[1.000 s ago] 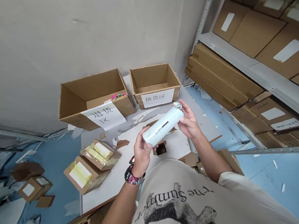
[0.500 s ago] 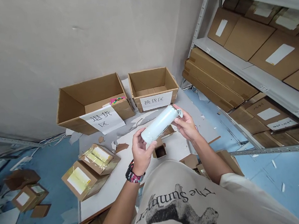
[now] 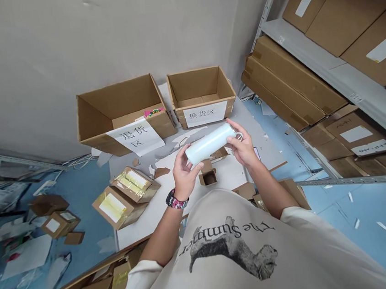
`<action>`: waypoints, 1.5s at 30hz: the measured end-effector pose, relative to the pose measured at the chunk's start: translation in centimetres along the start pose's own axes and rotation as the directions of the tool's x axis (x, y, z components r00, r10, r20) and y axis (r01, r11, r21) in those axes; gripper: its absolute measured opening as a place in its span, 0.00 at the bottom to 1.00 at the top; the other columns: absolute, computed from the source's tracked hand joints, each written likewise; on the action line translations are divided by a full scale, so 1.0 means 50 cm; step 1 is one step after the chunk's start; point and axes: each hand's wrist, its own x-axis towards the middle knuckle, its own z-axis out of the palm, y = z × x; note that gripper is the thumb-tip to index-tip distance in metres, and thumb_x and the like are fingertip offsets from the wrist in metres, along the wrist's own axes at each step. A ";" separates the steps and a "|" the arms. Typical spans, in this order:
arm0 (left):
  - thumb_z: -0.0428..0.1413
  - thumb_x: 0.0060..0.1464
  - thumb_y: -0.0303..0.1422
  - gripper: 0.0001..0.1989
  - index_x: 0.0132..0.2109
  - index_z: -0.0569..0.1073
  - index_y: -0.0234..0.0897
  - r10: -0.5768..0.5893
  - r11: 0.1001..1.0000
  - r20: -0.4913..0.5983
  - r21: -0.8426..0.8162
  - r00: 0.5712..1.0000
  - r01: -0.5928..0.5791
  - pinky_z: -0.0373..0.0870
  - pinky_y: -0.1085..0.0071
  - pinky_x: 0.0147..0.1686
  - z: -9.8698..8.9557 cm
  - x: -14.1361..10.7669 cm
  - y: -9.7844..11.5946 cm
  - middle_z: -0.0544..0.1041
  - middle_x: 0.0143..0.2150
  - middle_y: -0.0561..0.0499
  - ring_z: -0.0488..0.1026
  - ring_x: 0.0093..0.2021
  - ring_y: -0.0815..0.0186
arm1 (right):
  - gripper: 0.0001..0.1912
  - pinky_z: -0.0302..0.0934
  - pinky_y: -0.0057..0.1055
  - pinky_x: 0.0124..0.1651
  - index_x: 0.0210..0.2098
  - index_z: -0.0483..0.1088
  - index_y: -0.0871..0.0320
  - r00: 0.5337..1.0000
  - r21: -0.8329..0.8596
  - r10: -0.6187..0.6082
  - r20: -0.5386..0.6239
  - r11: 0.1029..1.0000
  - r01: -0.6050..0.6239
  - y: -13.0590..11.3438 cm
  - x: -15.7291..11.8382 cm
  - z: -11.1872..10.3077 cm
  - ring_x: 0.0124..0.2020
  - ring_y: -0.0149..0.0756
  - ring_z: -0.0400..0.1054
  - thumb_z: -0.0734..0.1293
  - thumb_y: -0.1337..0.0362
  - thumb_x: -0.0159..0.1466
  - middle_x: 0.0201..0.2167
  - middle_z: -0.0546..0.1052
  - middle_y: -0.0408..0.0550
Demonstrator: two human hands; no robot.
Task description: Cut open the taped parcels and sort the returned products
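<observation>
A pale blue water bottle (image 3: pixel 210 143) lies nearly sideways between my two hands, above the table. Around its base end on the left curl the fingers and thumb of my left hand (image 3: pixel 184 173). My right hand (image 3: pixel 241 145) grips the cap end, where a small carrying loop sticks out. Below the bottle stands a small open cardboard box (image 3: pixel 209 177), its inside dark. The bottle's cap is partly covered by my right fingers.
Two open cartons with handwritten paper signs, a larger one (image 3: pixel 97 147) and a smaller one (image 3: pixel 180 118), stand along the wall. Two taped parcels (image 3: pixel 117 207) sit at the table's left. A metal shelf (image 3: pixel 311 54) with boxes rises on the right. Scraps and boxes litter the floor.
The bottle has turned about its length, its dark print no longer showing, and lies a little flatter. Both hands still hold it. The camera view has shifted.
</observation>
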 end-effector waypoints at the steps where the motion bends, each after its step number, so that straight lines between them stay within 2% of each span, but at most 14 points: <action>1: 0.78 0.62 0.52 0.47 0.80 0.69 0.51 -0.025 1.000 0.011 -0.005 1.000 0.025 0.80 0.49 0.72 -0.003 -0.001 -0.004 0.73 0.79 0.37 0.73 0.78 0.44 | 0.49 0.82 0.49 0.65 0.78 0.73 0.42 1.000 -0.020 -0.006 -0.007 1.000 0.006 0.002 -0.001 0.001 0.74 0.56 0.72 0.85 0.40 0.62 0.78 0.75 0.49; 5: 0.76 0.61 0.57 0.53 0.83 0.64 0.47 -0.138 0.990 0.034 0.038 0.990 0.137 0.83 0.52 0.68 -0.019 -0.010 -0.024 0.76 0.76 0.35 0.80 0.72 0.46 | 0.48 0.77 0.55 0.72 0.79 0.72 0.43 0.998 -0.173 -0.067 -0.017 0.983 0.063 0.006 -0.013 0.004 0.79 0.60 0.66 0.83 0.37 0.65 0.79 0.74 0.50; 8: 0.76 0.60 0.57 0.54 0.83 0.65 0.44 -0.189 0.978 0.045 0.099 0.981 0.184 0.86 0.54 0.61 -0.039 -0.030 -0.043 0.79 0.73 0.34 0.83 0.66 0.48 | 0.46 0.70 0.60 0.78 0.77 0.74 0.43 0.994 -0.284 -0.111 -0.014 0.953 0.102 0.008 -0.031 0.001 0.81 0.62 0.65 0.82 0.38 0.66 0.79 0.74 0.51; 10: 0.75 0.62 0.55 0.49 0.81 0.68 0.44 -0.197 0.967 0.037 0.173 0.980 0.188 0.86 0.54 0.59 -0.054 -0.050 -0.059 0.80 0.71 0.34 0.84 0.63 0.49 | 0.46 0.66 0.60 0.81 0.76 0.75 0.44 0.994 -0.297 -0.105 -0.009 0.950 0.098 0.013 -0.047 -0.003 0.81 0.62 0.65 0.83 0.39 0.64 0.78 0.75 0.52; 12: 0.71 0.67 0.52 0.38 0.76 0.74 0.44 -0.199 0.942 0.025 0.279 0.980 0.184 0.86 0.53 0.59 -0.069 -0.074 -0.078 0.81 0.70 0.37 0.84 0.61 0.52 | 0.44 0.64 0.58 0.82 0.74 0.77 0.45 0.995 -0.295 -0.097 -0.010 0.951 0.089 0.022 -0.067 -0.007 0.80 0.61 0.67 0.85 0.41 0.62 0.76 0.77 0.53; 15: 0.67 0.69 0.46 0.28 0.71 0.78 0.44 -0.235 0.882 0.088 0.438 0.968 0.174 0.85 0.51 0.61 -0.082 -0.111 -0.113 0.81 0.69 0.39 0.83 0.62 0.52 | 0.37 0.64 0.56 0.82 0.70 0.81 0.46 0.993 -0.356 -0.118 -0.006 0.928 0.108 0.043 -0.098 -0.014 0.74 0.58 0.73 0.84 0.47 0.63 0.70 0.82 0.53; 17: 0.70 0.65 0.43 0.31 0.72 0.78 0.45 -0.270 0.835 0.179 0.532 0.946 0.138 0.82 0.47 0.66 -0.084 -0.129 -0.140 0.78 0.72 0.38 0.79 0.69 0.47 | 0.33 0.66 0.57 0.80 0.68 0.82 0.46 0.988 -0.441 -0.151 0.024 0.886 0.145 0.057 -0.118 -0.019 0.69 0.57 0.77 0.82 0.52 0.65 0.66 0.84 0.53; 20: 0.77 0.57 0.40 0.41 0.75 0.76 0.42 -0.322 0.764 0.296 0.643 0.899 0.062 0.72 0.38 0.77 -0.078 -0.143 -0.180 0.71 0.79 0.35 0.71 0.78 0.38 | 0.31 0.71 0.57 0.75 0.68 0.83 0.45 0.976 -0.566 -0.197 0.095 0.796 0.215 0.072 -0.143 -0.023 0.64 0.55 0.80 0.79 0.58 0.65 0.62 0.85 0.52; 22: 0.78 0.55 0.40 0.43 0.75 0.76 0.41 -0.350 0.740 0.344 0.672 0.871 0.032 0.69 0.37 0.79 -0.070 -0.145 -0.204 0.69 0.81 0.33 0.70 0.79 0.36 | 0.31 0.74 0.55 0.72 0.68 0.83 0.45 0.970 -0.613 -0.201 0.139 0.752 0.244 0.079 -0.157 -0.022 0.64 0.55 0.79 0.78 0.60 0.65 0.62 0.85 0.53; 26: 0.77 0.58 0.41 0.44 0.77 0.73 0.42 -0.346 0.756 0.398 0.655 0.850 0.001 0.72 0.39 0.77 -0.054 -0.140 -0.233 0.73 0.78 0.35 0.73 0.77 0.39 | 0.31 0.76 0.54 0.69 0.68 0.82 0.44 0.967 -0.639 -0.149 0.205 0.729 0.247 0.094 -0.174 -0.016 0.64 0.55 0.78 0.78 0.60 0.65 0.62 0.84 0.53; 31: 0.78 0.56 0.36 0.45 0.77 0.73 0.40 -0.328 0.740 0.392 0.672 0.860 -0.024 0.69 0.39 0.78 -0.046 -0.140 -0.233 0.74 0.77 0.33 0.72 0.78 0.38 | 0.31 0.73 0.54 0.72 0.70 0.81 0.43 0.953 -0.655 -0.181 0.241 0.694 0.298 0.108 -0.180 -0.018 0.63 0.53 0.78 0.76 0.61 0.67 0.61 0.84 0.53; 36: 0.77 0.57 0.35 0.46 0.79 0.71 0.41 -0.308 0.739 0.378 0.673 0.873 -0.030 0.66 0.37 0.80 -0.045 -0.138 -0.222 0.71 0.80 0.33 0.70 0.80 0.37 | 0.32 0.74 0.54 0.71 0.71 0.80 0.44 0.952 -0.694 -0.170 0.255 0.653 0.303 0.107 -0.180 -0.023 0.63 0.54 0.77 0.75 0.61 0.68 0.59 0.84 0.53; 40: 0.76 0.57 0.36 0.47 0.79 0.69 0.42 -0.304 0.737 0.359 0.675 0.883 -0.021 0.65 0.38 0.80 -0.046 -0.134 -0.211 0.70 0.81 0.34 0.69 0.80 0.38 | 0.32 0.75 0.52 0.68 0.72 0.79 0.45 0.947 -0.686 -0.170 0.273 0.655 0.316 0.106 -0.179 -0.022 0.61 0.52 0.78 0.74 0.62 0.68 0.59 0.84 0.53; 45: 0.75 0.58 0.35 0.47 0.80 0.68 0.41 -0.267 0.759 0.362 0.650 0.893 -0.037 0.64 0.40 0.81 -0.050 -0.130 -0.202 0.70 0.81 0.35 0.68 0.81 0.41 | 0.33 0.74 0.51 0.70 0.72 0.79 0.44 0.944 -0.686 -0.161 0.289 0.652 0.322 0.109 -0.181 -0.018 0.61 0.51 0.78 0.74 0.62 0.68 0.60 0.83 0.53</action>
